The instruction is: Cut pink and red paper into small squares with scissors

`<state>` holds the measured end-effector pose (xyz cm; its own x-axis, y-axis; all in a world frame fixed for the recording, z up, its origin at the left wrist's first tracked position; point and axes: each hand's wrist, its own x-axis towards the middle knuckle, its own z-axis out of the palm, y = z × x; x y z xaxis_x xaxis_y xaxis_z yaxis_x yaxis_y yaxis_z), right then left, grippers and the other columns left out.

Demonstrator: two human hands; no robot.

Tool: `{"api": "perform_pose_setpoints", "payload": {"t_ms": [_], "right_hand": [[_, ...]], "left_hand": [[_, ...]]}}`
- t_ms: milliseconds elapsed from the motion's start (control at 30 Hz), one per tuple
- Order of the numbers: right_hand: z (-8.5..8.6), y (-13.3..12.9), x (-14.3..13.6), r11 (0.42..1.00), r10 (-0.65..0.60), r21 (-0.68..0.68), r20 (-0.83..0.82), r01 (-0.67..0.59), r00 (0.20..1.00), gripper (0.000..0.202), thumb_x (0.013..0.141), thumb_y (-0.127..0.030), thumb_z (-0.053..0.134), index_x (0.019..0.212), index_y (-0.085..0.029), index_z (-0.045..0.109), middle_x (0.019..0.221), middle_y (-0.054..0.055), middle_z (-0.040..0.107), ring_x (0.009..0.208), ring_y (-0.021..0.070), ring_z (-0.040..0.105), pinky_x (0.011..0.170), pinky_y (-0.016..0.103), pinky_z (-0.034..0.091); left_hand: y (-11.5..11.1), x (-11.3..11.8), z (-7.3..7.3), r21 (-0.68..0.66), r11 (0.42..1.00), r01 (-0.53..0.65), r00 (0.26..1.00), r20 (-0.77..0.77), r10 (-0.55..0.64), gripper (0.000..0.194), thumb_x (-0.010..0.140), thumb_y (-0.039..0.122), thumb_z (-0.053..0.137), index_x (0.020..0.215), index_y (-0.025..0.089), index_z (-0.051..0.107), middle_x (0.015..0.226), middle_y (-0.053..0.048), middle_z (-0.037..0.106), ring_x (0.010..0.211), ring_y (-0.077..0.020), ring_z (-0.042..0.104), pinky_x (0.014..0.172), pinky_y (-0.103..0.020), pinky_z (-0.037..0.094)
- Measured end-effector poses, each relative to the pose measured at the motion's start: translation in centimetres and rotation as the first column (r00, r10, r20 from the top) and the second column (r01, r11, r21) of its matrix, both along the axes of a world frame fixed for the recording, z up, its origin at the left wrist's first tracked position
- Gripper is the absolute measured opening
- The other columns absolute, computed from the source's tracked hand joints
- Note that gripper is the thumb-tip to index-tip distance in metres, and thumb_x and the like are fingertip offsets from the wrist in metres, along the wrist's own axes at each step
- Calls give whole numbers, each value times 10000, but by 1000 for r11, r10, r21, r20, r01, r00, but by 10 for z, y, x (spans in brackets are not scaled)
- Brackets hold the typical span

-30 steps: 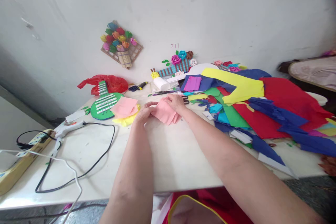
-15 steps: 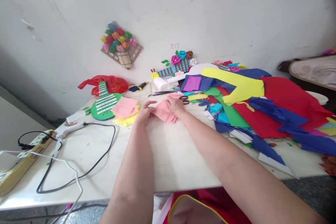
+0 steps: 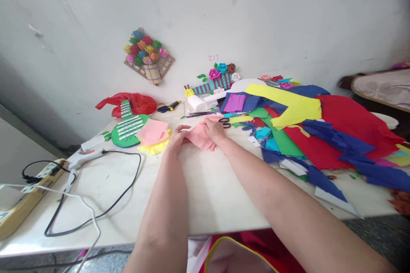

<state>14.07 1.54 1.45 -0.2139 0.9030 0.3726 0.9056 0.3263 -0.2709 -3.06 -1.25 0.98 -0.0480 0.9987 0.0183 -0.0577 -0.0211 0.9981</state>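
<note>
Far at nine o'clock on the worktop (image 3: 208, 196): a glue gun (image 3: 83, 158) with black cable, then a green paper guitar (image 3: 128, 124), then a small stack of pink and yellow squares (image 3: 153, 134) just beside the left hand (image 3: 177, 137). Left hand closed in a light pinch on the left edge of the pink paper (image 3: 200, 136), thumb above, fingers curled under. Pink paper at the centre, at twelve o'clock from the body, partly folded, resting on the worktop between both hands. Right hand (image 3: 215, 129) pressing flat on the upper right part of the sheet, fingers nearly closed on it. Scissors (image 3: 225, 123) just behind the right hand; a big heap of coloured sheets (image 3: 307, 128) towards three o'clock.

Probably very light, thin and soft; tears and creases easily, not slippery. Best taken at the edges and corners with fingertips only, with gentle pressure along the fold.

Compared with one second ago: sheet looking smaller and more gathered, hands closer together, left thumb moved a little towards the fold. Everything else unchanged.
</note>
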Motion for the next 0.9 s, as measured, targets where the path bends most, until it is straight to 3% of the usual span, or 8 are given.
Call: {"api": "perform_pose_setpoints", "payload": {"t_ms": [133, 233, 400, 500, 600, 767, 900], "right_hand": [[-2, 1, -1, 1000, 7, 9, -19, -6, 1000, 342, 982, -388, 344, 1121, -209, 600, 1008, 78, 720, 917, 224, 659, 669, 283, 383], [-4, 3, -2, 1000, 21, 20, -11, -20, 1000, 364, 986, -407, 329, 1110, -212, 610, 1005, 75, 721, 929, 220, 656, 685, 285, 388], [-7, 4, -4, 999, 49, 14, 8, -49, 999, 388, 990, -408, 294, 1116, -214, 606, 1001, 74, 721, 927, 227, 651, 697, 295, 403], [-6, 3, -5, 998, 56, -3, 9, -56, 998, 373, 992, -359, 291, 1119, -202, 605, 1020, 88, 715, 930, 235, 648, 718, 305, 413], [-4, 1, -5, 998, 63, -5, -5, -64, 998, 382, 990, -341, 286, 1106, -189, 617, 1034, 101, 711, 927, 246, 649, 727, 315, 421], [-2, 1, -7, 997, 80, -4, -13, -80, 997, 376, 985, -340, 300, 1142, -194, 609, 1047, 94, 710, 937, 240, 652, 733, 306, 426], [-2, 0, -7, 996, 89, -9, -17, -89, 996, 362, 974, -330, 330, 1167, -198, 606, 1043, 98, 711, 950, 235, 650, 745, 298, 424]], "left_hand": [[5, 1, 1, 81, 996, -21, 988, -151, 33, 446, 550, 248, 667, 982, 182, 577, 705, -8, 643, 643, -172, 610, 605, -288, 488], [10, 8, 7, 195, 980, -30, 934, -343, 97, 413, 603, 230, 624, 1012, 178, 595, 880, -66, 699, 831, -216, 650, 780, -349, 501], [5, 35, 24, 284, 955, -83, 681, -683, 262, 358, 796, 285, 499, 1132, 215, 599, 1104, -84, 681, 1109, -257, 587, 978, -392, 401], [-1, 52, 27, 278, 955, -98, 584, -761, 282, 422, 876, 423, 427, 1200, 188, 562, 1182, -129, 645, 1181, -292, 541, 1005, -412, 360], [-1, 59, 23, 252, 958, -136, 621, -732, 281, 501, 872, 540, 416, 1163, 161, 566, 1233, -184, 605, 1207, -326, 517, 1003, -426, 343], [6, 55, 11, 186, 963, -195, 746, -610, 268, 460, 842, 548, 491, 1082, 162, 565, 1209, -204, 611, 1197, -314, 523, 984, -387, 342], [10, 51, 7, 153, 968, -201, 756, -604, 252, 442, 814, 583, 521, 1027, 198, 559, 1096, -172, 661, 1116, -318, 570, 945, -387, 359]]}}
